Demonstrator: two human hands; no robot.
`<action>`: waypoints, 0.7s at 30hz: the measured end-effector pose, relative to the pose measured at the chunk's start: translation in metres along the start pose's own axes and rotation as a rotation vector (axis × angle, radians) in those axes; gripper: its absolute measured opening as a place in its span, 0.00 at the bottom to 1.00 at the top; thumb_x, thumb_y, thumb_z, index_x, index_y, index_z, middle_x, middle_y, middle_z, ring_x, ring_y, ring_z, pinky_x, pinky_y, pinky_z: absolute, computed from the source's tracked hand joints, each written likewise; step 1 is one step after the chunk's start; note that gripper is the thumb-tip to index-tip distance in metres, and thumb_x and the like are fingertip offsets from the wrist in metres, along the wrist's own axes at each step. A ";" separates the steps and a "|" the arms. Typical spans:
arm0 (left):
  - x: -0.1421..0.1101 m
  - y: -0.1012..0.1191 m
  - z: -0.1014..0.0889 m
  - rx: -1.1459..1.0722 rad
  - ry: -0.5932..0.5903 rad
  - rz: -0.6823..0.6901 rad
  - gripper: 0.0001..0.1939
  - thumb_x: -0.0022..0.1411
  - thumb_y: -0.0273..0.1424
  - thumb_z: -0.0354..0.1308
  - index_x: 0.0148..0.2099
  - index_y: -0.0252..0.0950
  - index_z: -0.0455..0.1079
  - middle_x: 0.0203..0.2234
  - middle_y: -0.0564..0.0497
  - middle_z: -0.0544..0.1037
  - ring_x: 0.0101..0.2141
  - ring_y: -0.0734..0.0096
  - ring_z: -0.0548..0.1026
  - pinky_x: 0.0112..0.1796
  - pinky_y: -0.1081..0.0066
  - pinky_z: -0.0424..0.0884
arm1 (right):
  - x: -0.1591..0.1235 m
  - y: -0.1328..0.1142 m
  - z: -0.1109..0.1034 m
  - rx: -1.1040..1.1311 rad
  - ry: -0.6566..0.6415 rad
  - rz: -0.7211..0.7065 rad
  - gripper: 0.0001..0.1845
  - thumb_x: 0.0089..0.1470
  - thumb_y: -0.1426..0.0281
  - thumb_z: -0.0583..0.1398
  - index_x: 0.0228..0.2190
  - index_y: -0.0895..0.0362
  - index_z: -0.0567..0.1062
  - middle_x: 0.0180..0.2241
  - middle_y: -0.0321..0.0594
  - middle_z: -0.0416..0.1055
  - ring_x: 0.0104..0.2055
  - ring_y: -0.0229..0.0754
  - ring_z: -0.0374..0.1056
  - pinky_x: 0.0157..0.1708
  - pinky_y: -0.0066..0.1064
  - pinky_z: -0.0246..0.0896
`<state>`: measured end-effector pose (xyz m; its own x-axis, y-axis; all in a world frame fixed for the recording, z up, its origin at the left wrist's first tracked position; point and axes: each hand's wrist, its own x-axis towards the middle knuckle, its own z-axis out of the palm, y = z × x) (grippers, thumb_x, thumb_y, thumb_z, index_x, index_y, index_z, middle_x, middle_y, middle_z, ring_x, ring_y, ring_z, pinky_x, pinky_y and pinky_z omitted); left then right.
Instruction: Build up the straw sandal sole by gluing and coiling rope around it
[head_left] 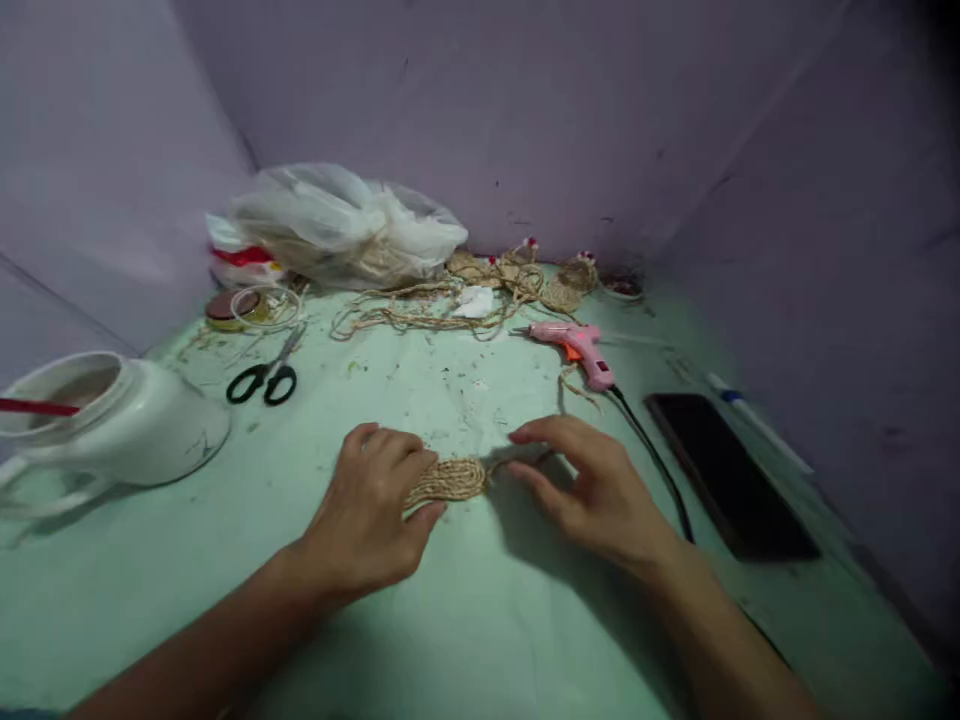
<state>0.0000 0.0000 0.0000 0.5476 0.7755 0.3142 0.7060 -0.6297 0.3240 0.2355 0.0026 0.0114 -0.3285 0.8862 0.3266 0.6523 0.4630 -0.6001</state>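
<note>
Left hand clamps the rope coil; right hand gapes, fingers apart, so the loose cord could slacken and unwind.

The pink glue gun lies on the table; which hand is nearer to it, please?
Right. The right hand is on the near side of the pink glue gun; the left hand is farther left, on the coiled cord piece.

This is a craft workspace, as a pink plastic glue gun, black-handled scissors and a flat tan cord coil on the pale-green desk show.
</note>
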 end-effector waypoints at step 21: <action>0.015 0.012 0.010 -0.067 0.038 -0.073 0.10 0.49 0.26 0.56 0.35 0.32 0.73 0.30 0.47 0.75 0.33 0.61 0.71 0.47 0.49 0.58 | 0.003 -0.021 0.037 -0.138 -0.026 -0.031 0.21 0.43 0.73 0.60 0.42 0.60 0.70 0.31 0.41 0.72 0.34 0.45 0.64 0.37 0.38 0.58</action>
<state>0.0213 0.0044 -0.0007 0.4776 0.8180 0.3205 0.7110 -0.5742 0.4059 0.1956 -0.0041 -0.0016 -0.3665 0.8726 0.3230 0.7289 0.4850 -0.4832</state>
